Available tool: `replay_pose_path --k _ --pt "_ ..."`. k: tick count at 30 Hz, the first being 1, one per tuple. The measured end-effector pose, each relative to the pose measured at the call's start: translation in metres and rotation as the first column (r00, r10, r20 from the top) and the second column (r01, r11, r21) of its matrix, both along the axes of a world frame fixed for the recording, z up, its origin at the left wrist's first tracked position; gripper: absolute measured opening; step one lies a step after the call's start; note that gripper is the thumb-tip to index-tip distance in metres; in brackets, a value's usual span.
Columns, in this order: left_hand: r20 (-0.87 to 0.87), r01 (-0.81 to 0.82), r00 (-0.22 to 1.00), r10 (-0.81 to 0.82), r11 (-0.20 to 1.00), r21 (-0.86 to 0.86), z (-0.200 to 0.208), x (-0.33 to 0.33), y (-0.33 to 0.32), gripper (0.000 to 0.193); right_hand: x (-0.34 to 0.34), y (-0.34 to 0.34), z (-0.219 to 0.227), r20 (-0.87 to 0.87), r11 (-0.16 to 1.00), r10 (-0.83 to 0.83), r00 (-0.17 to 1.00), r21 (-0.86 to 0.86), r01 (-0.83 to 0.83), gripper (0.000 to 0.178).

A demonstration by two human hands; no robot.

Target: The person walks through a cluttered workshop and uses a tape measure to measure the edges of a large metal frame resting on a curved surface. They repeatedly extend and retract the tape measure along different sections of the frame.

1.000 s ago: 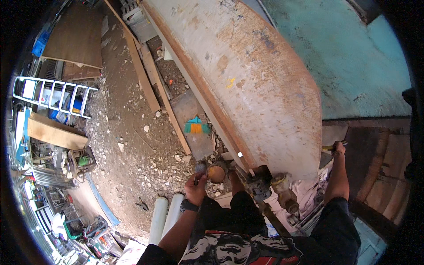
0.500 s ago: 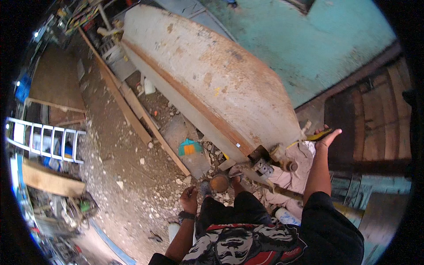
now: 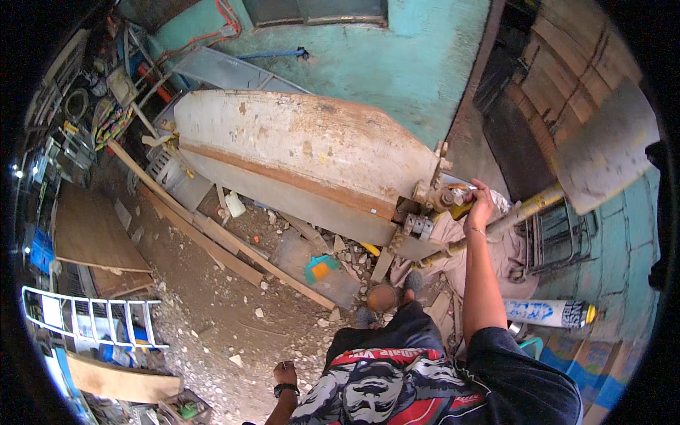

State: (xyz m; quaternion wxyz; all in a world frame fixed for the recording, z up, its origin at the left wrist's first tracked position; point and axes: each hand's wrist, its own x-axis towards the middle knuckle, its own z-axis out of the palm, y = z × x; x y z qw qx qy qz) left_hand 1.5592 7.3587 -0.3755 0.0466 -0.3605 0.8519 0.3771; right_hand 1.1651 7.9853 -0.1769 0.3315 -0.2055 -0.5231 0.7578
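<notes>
My right hand (image 3: 480, 205) reaches forward to the rusty metal fitting (image 3: 440, 197) at the near right end of a long, worn, whitish panel-like body (image 3: 297, 134). Its fingers are bent around a yellow object (image 3: 459, 212), mostly hidden by the hand, so its kind does not show. Low in the picture, my left hand (image 3: 285, 374) hangs over the stony ground, fingers curled in, a dark band at the wrist. Whether it holds anything small cannot be made out. Below the right forearm passes a yellowish pole (image 3: 525, 210) with a broad grey blade (image 3: 608, 150).
Long planks (image 3: 205, 225) lie along the rubble-strewn ground. An aluminium ladder (image 3: 92, 316) and plywood sheets (image 3: 99, 227) are at the left. A pinkish cloth (image 3: 453, 244), a metal frame (image 3: 563, 237) and a white cylinder (image 3: 545, 312) lie at right. A brown round container (image 3: 382, 297) stands by my feet.
The view has turned, so the whitish body sits lower and flatter. My right hand has moved left to the fitting with the yellow object. My left hand has dropped toward the lower edge.
</notes>
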Motion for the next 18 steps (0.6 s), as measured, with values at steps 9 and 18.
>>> replay_pose_path --k 9,18 --pt "-0.156 0.112 0.982 -0.102 0.992 0.052 0.01 -0.045 -0.006 0.015 0.084 -0.058 -0.014 0.064 0.991 -0.022 0.998 0.136 0.013 0.026" --pt "-0.166 0.187 0.972 -0.166 0.975 0.118 -0.008 -0.059 0.045 0.02 0.13 -0.054 0.074 0.238 0.511 -0.093 0.967 0.845 -0.159 0.027"
